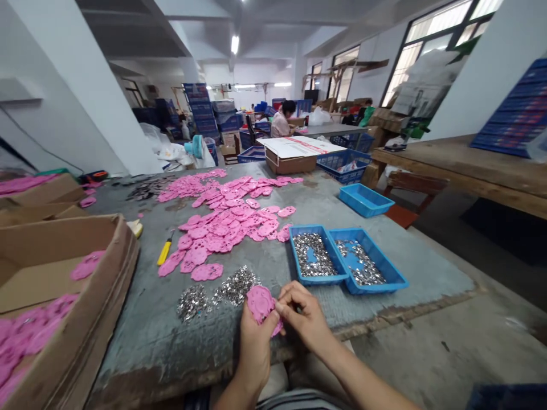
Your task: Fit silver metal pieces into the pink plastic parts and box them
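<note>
My left hand (255, 340) grips a flat pink rubber piece (260, 302) at the near table edge. My right hand (304, 319) pinches at the same piece's right side, fingers closed; what it pinches is too small to name. Two small piles of shiny metal parts (219, 294) lie just beyond my hands. Many more pink pieces (222, 225) are spread over the grey table (145, 319).
Two blue trays (347, 259) with metal parts sit to the right, another blue tray (364, 199) farther back. A cardboard box (64, 302) holding pink pieces stands at left. A yellow-handled tool (164, 250) lies by the pile. A person sits at a far table (282, 121).
</note>
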Available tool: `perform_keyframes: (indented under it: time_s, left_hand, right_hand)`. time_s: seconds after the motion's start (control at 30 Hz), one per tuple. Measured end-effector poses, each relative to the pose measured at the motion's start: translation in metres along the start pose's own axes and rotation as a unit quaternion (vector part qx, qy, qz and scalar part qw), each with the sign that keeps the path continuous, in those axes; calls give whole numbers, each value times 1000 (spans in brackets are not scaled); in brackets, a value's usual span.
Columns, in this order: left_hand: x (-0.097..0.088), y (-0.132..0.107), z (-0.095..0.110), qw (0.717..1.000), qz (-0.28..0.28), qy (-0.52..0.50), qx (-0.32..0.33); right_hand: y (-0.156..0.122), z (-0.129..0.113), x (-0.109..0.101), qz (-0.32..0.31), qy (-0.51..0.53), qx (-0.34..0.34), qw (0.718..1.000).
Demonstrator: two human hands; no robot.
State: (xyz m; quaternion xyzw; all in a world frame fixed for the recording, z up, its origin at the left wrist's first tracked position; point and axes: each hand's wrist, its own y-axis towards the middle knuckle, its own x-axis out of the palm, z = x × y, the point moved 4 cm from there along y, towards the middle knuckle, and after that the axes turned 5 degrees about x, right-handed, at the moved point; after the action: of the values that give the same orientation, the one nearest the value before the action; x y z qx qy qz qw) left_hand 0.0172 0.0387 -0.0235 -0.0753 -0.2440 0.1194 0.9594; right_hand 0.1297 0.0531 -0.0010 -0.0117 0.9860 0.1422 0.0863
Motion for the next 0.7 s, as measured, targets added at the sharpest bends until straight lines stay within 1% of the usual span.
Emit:
perform_keyframes:
  time_s: [0.1,0.17,0.3,0.43,0.57,0.63,0.7]
  left_hand:
    - [1,1,1,1000,1,18,6]
    - [0,3,2,999,-2,34,13]
    - [-4,6,1,996,9,86,33]
    - [-6,9,3,991,15,124,42]
    - [-2,8,11,988,4,149,29]
    - [2,7,16,988,-5,154,23]
    - [6,6,23,990,-14,138,21]
  right_hand:
    - [-2,-2,0,-2,-48,-32,998]
    - [-2,-2,1,-11,-62,-40,997]
    - [2,0,3,-42,-65,-26,997]
    - [6,-1,4,-87,-87,-21,992]
    - [8,-11,1,-116,-125,-37,985]
    - [9,-17,-2,-118,-132,-44,983]
    - [12,-20,-5,-117,-120,-34,985]
